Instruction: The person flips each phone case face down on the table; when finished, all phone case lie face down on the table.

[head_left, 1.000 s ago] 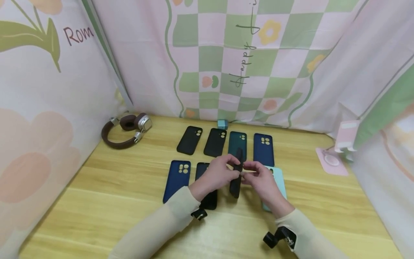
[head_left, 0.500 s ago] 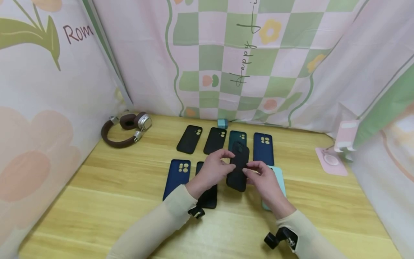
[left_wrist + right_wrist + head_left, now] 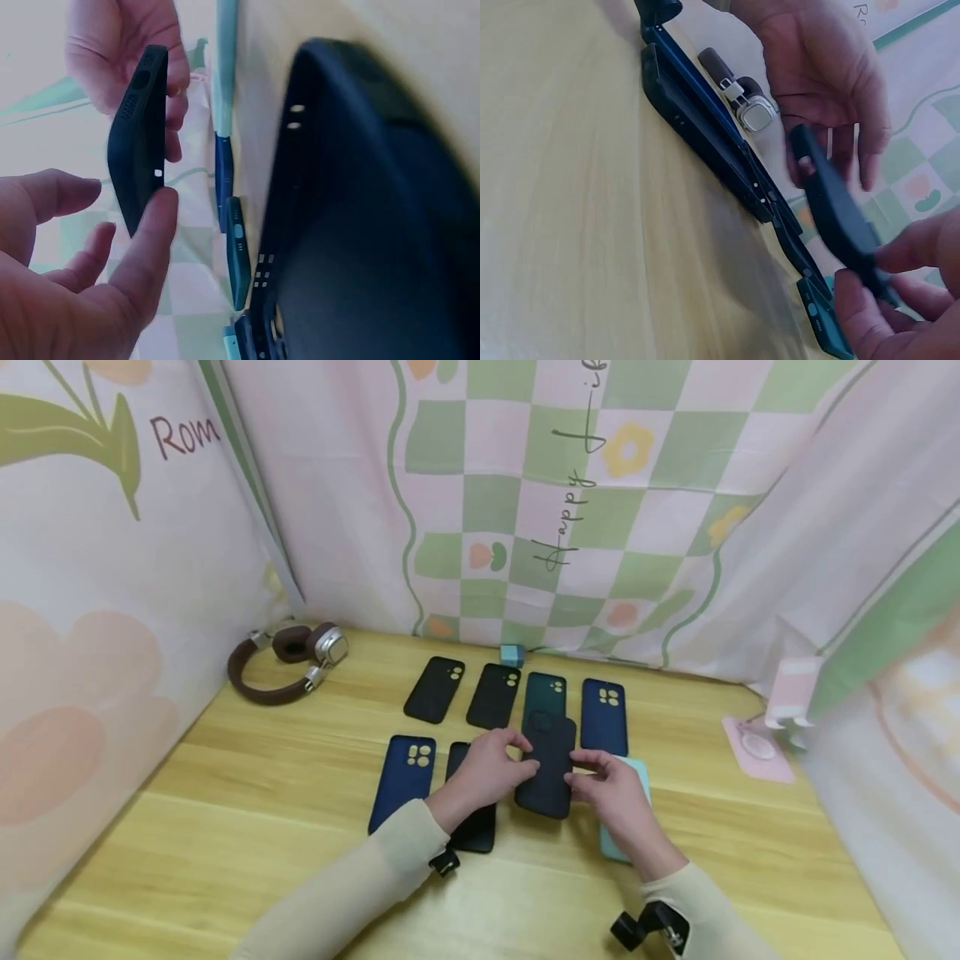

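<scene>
Honestly, I'd call the step in hand a mid-air one: the black phone case is held up off the wooden surface, a bit tilted, and my guess is it's being oriented rather than put anywhere. It sits right between the two hands, with the far end overlapping the teal case from the head view, and to its sides lie the front black case and the mint case. As for the grip, the right hand is the clear one: thumb and fingers pinched onto the right edge of the case. The left hand is trickier. Its thumb lies against the left edge, but in the left wrist view the other fingertips look just off the case, so I can't tell whether it's really clamped or only steadying. Either way the case runs lengthwise between the two grips, both around the middle of its long edges. Next move, I'd say, calls for keeping that right pinch steady while the left gets a proper hold or backs off, and keeping the case clear of its neighbours.
</scene>
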`<move>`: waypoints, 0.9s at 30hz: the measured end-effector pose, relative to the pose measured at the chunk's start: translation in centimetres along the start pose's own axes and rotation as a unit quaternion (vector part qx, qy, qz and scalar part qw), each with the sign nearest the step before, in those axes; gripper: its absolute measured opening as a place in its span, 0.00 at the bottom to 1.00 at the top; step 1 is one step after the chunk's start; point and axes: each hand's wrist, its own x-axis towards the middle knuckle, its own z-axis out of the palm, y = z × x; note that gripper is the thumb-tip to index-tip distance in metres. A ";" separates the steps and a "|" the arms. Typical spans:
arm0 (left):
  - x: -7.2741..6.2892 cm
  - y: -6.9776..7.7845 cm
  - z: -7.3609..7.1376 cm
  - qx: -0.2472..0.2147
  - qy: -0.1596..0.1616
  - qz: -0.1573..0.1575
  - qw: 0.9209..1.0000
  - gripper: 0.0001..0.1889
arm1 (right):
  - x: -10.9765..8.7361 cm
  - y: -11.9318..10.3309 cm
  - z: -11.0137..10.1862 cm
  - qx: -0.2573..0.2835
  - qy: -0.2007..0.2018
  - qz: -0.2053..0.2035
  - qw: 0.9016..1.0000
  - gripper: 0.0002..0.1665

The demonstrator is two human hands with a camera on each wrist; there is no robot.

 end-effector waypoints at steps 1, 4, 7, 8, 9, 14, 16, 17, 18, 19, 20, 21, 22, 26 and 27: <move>0.0 -0.2 0.0 0.007 -0.004 0.001 1.000 0.09 | 0.0 0.1 -0.1 -0.009 -0.006 -0.002 1.000 0.24; 0.1 -0.5 0.1 0.025 -0.017 0.005 1.000 0.08 | -0.2 0.2 -0.4 -0.054 -0.027 -0.007 0.998 0.27; 0.1 -0.6 0.1 0.032 -0.032 0.003 0.999 0.08 | -0.3 0.2 -0.6 -0.109 -0.044 -0.010 0.993 0.29; 0.1 -0.6 0.0 0.030 -0.040 -0.001 0.999 0.08 | -0.3 0.2 -0.6 -0.122 -0.048 -0.009 0.991 0.30; 0.1 -0.6 0.0 0.031 -0.046 -0.004 0.998 0.08 | -0.4 0.2 -0.6 -0.131 -0.051 -0.007 0.990 0.30; 0.1 -0.8 0.0 0.014 -0.097 -0.029 0.995 0.10 | -0.6 0.1 -0.5 -0.136 -0.073 0.007 0.988 0.33; 0.1 -1.0 0.0 0.011 -0.120 -0.041 0.992 0.11 | -0.7 0.1 -0.4 -0.136 -0.079 0.011 0.988 0.34; 0.1 -1.0 0.0 0.009 -0.132 -0.047 0.990 0.12 | -0.8 0.1 -0.4 -0.137 -0.081 0.011 0.987 0.34; 0.0 -1.0 0.0 0.007 -0.143 -0.054 0.988 0.13 | -0.8 0.1 -0.4 -0.136 -0.083 0.012 0.987 0.34; 0.0 -1.1 0.0 0.010 -0.152 -0.057 0.987 0.14 | -0.9 0.1 -0.4 -0.137 -0.084 0.012 0.987 0.34; 0.0 -1.1 0.0 0.013 -0.158 -0.058 0.986 0.15 | -0.9 0.1 -0.4 -0.138 -0.087 0.010 0.987 0.35; 0.0 -1.1 0.0 0.016 -0.164 -0.059 0.985 0.16 | -1.0 0.1 -0.5 -0.139 -0.088 0.010 0.986 0.35; -0.1 -1.0 0.0 0.018 -0.169 -0.059 0.984 0.16 | -1.1 0.0 -0.6 -0.141 -0.090 0.008 0.986 0.35; -0.3 -0.8 -0.2 0.021 -0.179 -0.055 0.982 0.16 | -1.4 -0.1 -1.0 -0.140 -0.095 0.008 0.986 0.36; -0.3 -0.7 -0.3 0.022 -0.178 -0.053 0.982 0.16 | -1.4 -0.1 -1.0 -0.136 -0.095 0.008 0.986 0.36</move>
